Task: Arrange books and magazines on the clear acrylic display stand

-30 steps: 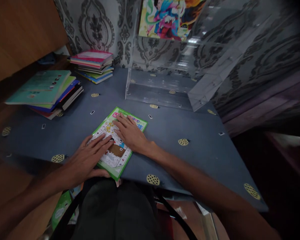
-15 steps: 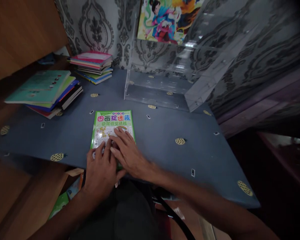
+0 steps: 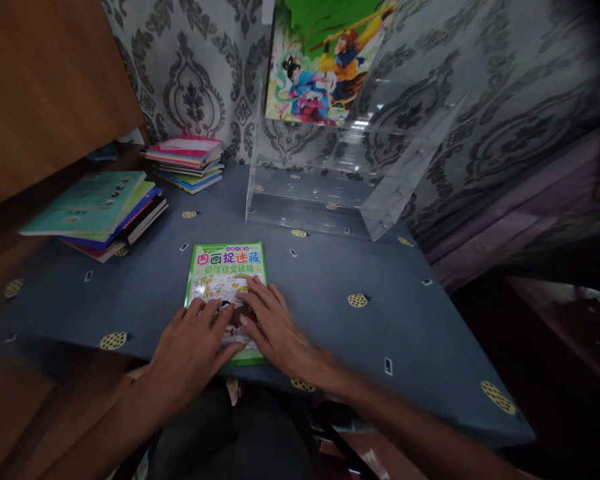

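Observation:
A green-bordered picture book (image 3: pixel 229 259) with colourful Chinese characters lies flat near the table's front edge. My left hand (image 3: pixel 193 341) rests on its lower left part, fingers stretched out and thumb pointing inward. Across the lower right side of the cover lies my right hand (image 3: pixel 279 333), its fingers spread. A strip of the cover shows between the two hands. Neither hand grips anything. Part of the cover is hidden under the fingers.
A clear acrylic stand (image 3: pixel 307 227) stands at the back, holding an upright illustrated book (image 3: pixel 325 73). To the left are a pile of books topped by a teal one (image 3: pixel 87 203) and a pink-topped stack (image 3: pixel 185 148). A blue pineapple-print cloth (image 3: pixel 325 287) covers the table.
My hands have moved apart, uncovering more of the book's middle and bottom edge. The view has tilted up, so more of the book on the stand shows.

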Motion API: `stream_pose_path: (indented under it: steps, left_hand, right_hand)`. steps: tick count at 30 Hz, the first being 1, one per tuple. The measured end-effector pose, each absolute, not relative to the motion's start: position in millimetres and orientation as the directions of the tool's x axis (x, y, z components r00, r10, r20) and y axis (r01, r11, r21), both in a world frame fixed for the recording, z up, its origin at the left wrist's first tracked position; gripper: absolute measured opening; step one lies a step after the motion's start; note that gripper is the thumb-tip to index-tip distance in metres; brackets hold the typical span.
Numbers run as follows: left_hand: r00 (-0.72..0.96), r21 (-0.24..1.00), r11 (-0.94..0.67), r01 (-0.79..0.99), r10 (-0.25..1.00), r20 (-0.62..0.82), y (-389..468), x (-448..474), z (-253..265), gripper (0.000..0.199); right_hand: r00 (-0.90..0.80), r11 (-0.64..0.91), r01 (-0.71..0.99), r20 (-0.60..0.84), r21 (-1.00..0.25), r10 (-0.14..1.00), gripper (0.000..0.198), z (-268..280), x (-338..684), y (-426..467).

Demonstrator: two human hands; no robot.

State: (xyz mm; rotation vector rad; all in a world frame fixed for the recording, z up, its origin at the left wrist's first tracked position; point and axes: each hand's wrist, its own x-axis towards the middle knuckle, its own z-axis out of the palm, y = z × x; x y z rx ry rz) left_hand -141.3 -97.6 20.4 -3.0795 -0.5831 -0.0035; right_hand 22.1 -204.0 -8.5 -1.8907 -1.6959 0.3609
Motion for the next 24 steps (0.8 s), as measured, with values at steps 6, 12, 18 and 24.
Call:
stream_pose_path:
  steps: [6,12,18,24]
  left_hand:
    - [0.935,0.002,-0.936,0.353,0.352,-0.036,-91.3,-135.6,25.4,0.045]
    - [0.943,0.069,-0.94,0.333,0.334,-0.008,-76.3,-136.0,22.6,0.036]
    - [0.937,0.128,-0.933,0.337,0.346,0.056,-54.2,-134.3,10.6,0.051]
    - [0.936,0.097,-0.932,0.349,0.351,0.006,-56.8,-130.7,14.4,0.053]
  right_hand:
    - [0.203,-0.138,0.89,0.108,-0.436,0.973,0.041,-8.0,63.9,-155.1]
    - [0.289,-0.222,0.9,0.134,-0.374,0.948,0.043,-11.4,84.8,-136.5]
    - [0.301,-0.228,0.909,0.173,-0.348,0.938,0.044,-14.5,66.3,-170.9]
    - [0.316,-0.152,0.853,0.261,-0.5,0.912,0.041,-22.4,40.2,-210.5]
